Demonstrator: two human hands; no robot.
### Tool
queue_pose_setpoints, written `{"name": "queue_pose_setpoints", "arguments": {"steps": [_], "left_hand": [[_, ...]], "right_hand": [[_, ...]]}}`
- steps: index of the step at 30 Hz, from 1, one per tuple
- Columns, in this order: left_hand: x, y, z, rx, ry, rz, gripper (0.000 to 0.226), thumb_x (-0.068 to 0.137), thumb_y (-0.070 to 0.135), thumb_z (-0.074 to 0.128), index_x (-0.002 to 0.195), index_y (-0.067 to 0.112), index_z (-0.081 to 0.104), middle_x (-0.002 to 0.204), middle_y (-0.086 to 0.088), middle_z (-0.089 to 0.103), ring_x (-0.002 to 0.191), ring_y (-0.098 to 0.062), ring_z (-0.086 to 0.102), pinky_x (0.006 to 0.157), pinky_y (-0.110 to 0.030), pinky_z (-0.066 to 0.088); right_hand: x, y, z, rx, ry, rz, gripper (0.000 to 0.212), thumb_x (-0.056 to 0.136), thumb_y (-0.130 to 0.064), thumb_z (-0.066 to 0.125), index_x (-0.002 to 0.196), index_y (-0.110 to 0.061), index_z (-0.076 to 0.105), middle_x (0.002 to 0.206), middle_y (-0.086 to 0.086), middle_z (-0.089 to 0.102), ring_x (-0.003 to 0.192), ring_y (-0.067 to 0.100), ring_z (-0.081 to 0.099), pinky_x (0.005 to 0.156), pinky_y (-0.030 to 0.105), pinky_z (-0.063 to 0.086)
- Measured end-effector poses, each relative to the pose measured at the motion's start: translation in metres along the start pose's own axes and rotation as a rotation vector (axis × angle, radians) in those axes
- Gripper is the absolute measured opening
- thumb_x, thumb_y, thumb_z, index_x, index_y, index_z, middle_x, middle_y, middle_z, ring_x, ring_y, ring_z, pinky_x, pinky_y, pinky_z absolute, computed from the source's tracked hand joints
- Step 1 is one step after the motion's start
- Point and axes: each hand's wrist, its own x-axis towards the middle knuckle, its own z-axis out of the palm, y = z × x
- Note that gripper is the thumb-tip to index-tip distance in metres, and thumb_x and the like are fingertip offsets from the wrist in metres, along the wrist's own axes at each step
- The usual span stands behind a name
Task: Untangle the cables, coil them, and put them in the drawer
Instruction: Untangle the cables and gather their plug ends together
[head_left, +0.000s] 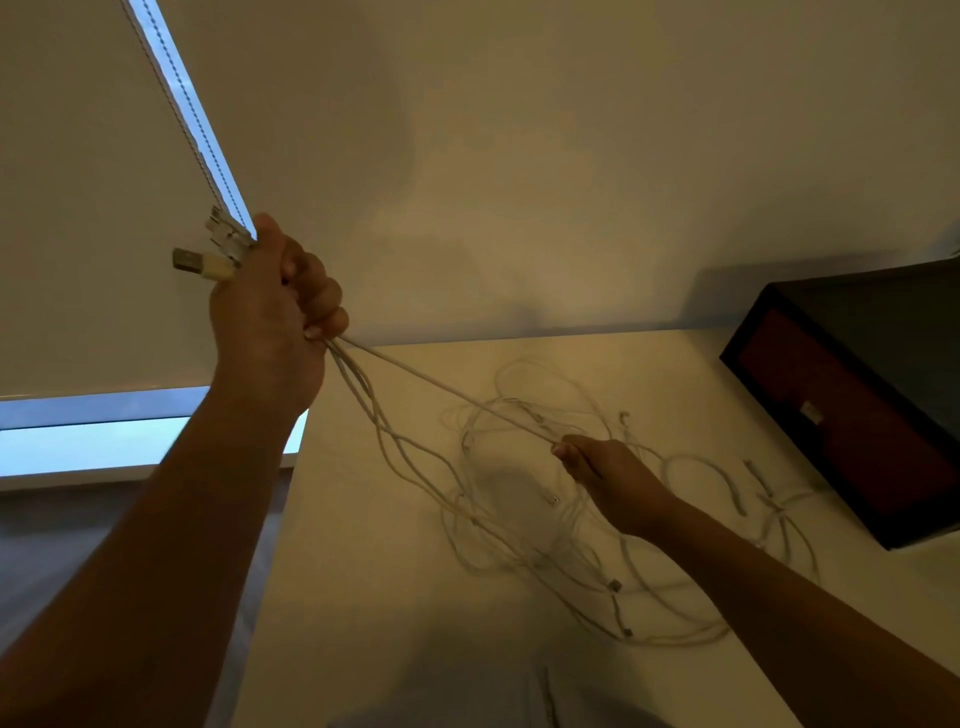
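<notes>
Head view: left hand (275, 306), raised, had fingers clamped round several white cables (366, 397) just below their plugs (208, 260); right hand (608, 478), lower, pinched one taut strand (441, 389) above the rest lying tangled on the counter (374, 597), near a dark box (857, 415).

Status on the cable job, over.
Left hand grips plug ends, raised. Right hand pinches one taut cable. Tangle lies on table, nothing coiled.

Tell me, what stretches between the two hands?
One taut white cable runs from the left hand down to the right hand, which pinches it; looser cables sag below it. The head view shows this.
</notes>
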Motion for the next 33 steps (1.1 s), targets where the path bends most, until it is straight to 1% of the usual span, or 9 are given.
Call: {"name": "queue_pose_setpoints", "arguments": {"steps": [2, 7, 12, 16, 23, 26, 29, 31, 33], "left_hand": [[0.0, 0.001, -0.002, 0.005, 0.015, 0.008, 0.058, 0.103, 0.037, 0.034, 0.047, 0.022, 0.037, 0.048, 0.007, 0.021, 0.04, -0.006, 0.016, 0.036, -0.018, 0.017], [-0.002, -0.007, 0.002, 0.005, 0.043, 0.025, 0.052, 0.103, 0.034, 0.035, 0.052, 0.021, 0.032, 0.049, 0.007, 0.022, 0.04, -0.007, 0.017, 0.037, -0.018, 0.017], [0.008, 0.018, -0.009, -0.017, 0.064, 0.091, 0.044, 0.103, 0.038, 0.032, 0.063, 0.021, 0.025, 0.049, 0.008, 0.024, 0.042, -0.008, 0.017, 0.039, -0.019, 0.017], [0.005, 0.011, -0.012, 0.017, 0.061, 0.071, 0.046, 0.103, 0.038, 0.032, 0.062, 0.02, 0.026, 0.051, 0.007, 0.022, 0.043, -0.008, 0.016, 0.039, -0.019, 0.017], [0.0, -0.009, 0.001, 0.34, 0.062, 0.072, 0.046, 0.102, 0.031, 0.042, 0.059, 0.02, 0.03, 0.045, 0.01, 0.028, 0.038, -0.006, 0.02, 0.039, -0.018, 0.017], [-0.007, -0.023, 0.004, 0.675, -0.057, 0.097, 0.038, 0.098, 0.027, 0.051, 0.061, 0.02, 0.053, 0.047, 0.01, 0.042, 0.037, -0.002, 0.03, 0.039, -0.014, 0.023], [-0.024, -0.047, 0.014, 0.919, -0.323, 0.068, 0.027, 0.098, 0.017, 0.05, 0.079, 0.011, 0.068, 0.068, 0.0, 0.062, 0.039, 0.003, 0.044, 0.043, -0.008, 0.03], [-0.034, -0.065, 0.018, 0.986, -0.498, -0.014, 0.024, 0.098, 0.018, 0.05, 0.087, 0.017, 0.071, 0.087, 0.004, 0.07, 0.064, 0.014, 0.058, 0.064, -0.005, 0.039], [-0.039, -0.082, 0.018, 1.07, -0.644, -0.098, 0.021, 0.097, 0.029, 0.051, 0.092, 0.031, 0.071, 0.1, 0.016, 0.069, 0.089, 0.02, 0.057, 0.082, -0.002, 0.037]], "right_hand": [[-0.005, 0.009, -0.002, -0.019, -0.003, 0.022, 0.054, 0.083, -0.073, 0.019, 0.066, -0.027, 0.041, 0.059, -0.008, 0.045, 0.053, 0.005, 0.041, 0.052, 0.022, 0.03], [-0.009, 0.011, -0.004, -0.08, -0.013, 0.026, 0.044, 0.09, -0.067, 0.024, 0.065, -0.034, 0.039, 0.058, -0.009, 0.046, 0.053, 0.003, 0.041, 0.053, 0.02, 0.032], [-0.031, 0.039, -0.004, -0.253, -0.092, 0.105, 0.048, 0.089, -0.06, 0.021, 0.075, -0.023, 0.047, 0.059, -0.007, 0.046, 0.052, 0.004, 0.041, 0.048, 0.018, 0.029], [-0.044, 0.06, -0.004, -0.289, -0.136, 0.205, 0.041, 0.088, -0.062, 0.019, 0.069, -0.031, 0.038, 0.061, -0.003, 0.05, 0.055, 0.014, 0.047, 0.053, 0.028, 0.035], [-0.05, 0.057, -0.012, -0.258, -0.209, 0.295, 0.049, 0.084, -0.067, 0.018, 0.069, -0.027, 0.041, 0.063, -0.002, 0.05, 0.057, 0.013, 0.046, 0.056, 0.027, 0.035], [-0.048, 0.037, -0.016, -0.208, -0.227, 0.267, 0.043, 0.089, -0.061, 0.026, 0.068, -0.027, 0.041, 0.062, -0.004, 0.048, 0.056, 0.01, 0.043, 0.055, 0.026, 0.035], [-0.039, 0.009, -0.021, -0.145, -0.21, 0.181, 0.039, 0.094, -0.052, 0.032, 0.066, -0.026, 0.04, 0.058, -0.007, 0.043, 0.051, 0.005, 0.037, 0.054, 0.023, 0.033], [-0.032, -0.011, -0.024, -0.115, -0.172, 0.108, 0.04, 0.093, -0.052, 0.032, 0.065, -0.024, 0.039, 0.057, -0.008, 0.04, 0.048, 0.004, 0.037, 0.052, 0.021, 0.031], [-0.026, -0.027, -0.028, -0.069, -0.134, 0.039, 0.04, 0.092, -0.053, 0.031, 0.065, -0.025, 0.037, 0.057, -0.009, 0.04, 0.05, 0.004, 0.038, 0.052, 0.022, 0.03]]}}
